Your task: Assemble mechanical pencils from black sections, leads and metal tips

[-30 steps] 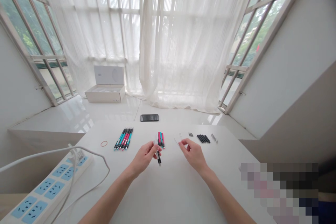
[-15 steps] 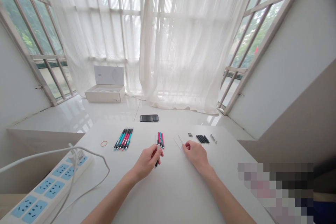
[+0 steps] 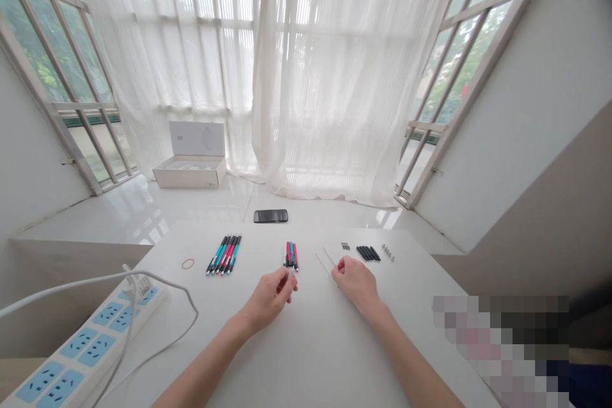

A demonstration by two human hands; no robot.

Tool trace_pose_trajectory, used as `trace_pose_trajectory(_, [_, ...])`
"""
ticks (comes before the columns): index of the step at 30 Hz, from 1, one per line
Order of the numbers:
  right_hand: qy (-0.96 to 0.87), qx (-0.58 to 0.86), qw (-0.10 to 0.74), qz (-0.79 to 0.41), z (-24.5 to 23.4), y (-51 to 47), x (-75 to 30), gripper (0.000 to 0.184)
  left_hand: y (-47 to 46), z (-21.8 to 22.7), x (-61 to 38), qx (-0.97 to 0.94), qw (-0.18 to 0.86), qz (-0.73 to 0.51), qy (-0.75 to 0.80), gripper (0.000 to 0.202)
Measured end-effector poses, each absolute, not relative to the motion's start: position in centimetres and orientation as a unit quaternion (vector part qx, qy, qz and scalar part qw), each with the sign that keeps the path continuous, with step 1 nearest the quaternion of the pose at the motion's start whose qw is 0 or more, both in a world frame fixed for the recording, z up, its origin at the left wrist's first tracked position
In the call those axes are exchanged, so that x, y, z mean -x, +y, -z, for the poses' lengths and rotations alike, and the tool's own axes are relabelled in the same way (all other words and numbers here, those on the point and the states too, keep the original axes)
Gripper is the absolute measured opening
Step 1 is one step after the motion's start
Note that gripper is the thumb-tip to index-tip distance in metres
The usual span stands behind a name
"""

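My left hand (image 3: 271, 293) is closed in a pinch near the middle of the table. A small pale end (image 3: 291, 273) shows at its fingertips; the rest of this pen part is hidden. Just beyond it lie pink and teal pen barrels (image 3: 291, 255) with black ends. My right hand (image 3: 354, 280) rests low over the table, thumb and finger closed on a thin, clear pen refill (image 3: 327, 254). Another thin refill (image 3: 323, 264) lies beside it, partly under the hand. Farther right are short black grips (image 3: 368, 253) in a row and small grey springs (image 3: 387, 252).
Several whole pens (image 3: 224, 255) lie side by side at left, near a rubber band (image 3: 188, 264). A power strip (image 3: 67, 366) with a looping white cable occupies the near left. Behind are a phone (image 3: 270, 216) and an open white box (image 3: 189, 175). Tiny dark pieces (image 3: 345, 246) lie right of centre.
The pen part in my left hand has turned: its black end no longer shows below the fingers, and a pale end now faces me. My right hand has hardly moved.
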State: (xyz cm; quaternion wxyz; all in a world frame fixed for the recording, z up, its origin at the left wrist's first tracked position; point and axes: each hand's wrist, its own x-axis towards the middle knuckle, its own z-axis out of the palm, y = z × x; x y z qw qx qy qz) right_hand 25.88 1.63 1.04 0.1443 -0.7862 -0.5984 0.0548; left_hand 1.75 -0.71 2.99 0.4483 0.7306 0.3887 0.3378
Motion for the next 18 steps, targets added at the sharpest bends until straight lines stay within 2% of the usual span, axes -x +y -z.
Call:
trace_pose_trajectory(9, [-0.598,0.785,0.149,-0.068,-1.17,1.41,-26.29,0.017,-0.75,-2.55,-1.73,-0.75,0.43,-0.321,0.387,0.031])
trace_pose_trajectory(18, [-0.606,0.781,0.137,-0.059,-1.12,1.32,-26.24,0.012,-0.78,-2.24,-1.73,-0.76,0.419,-0.317,0.383,0.029])
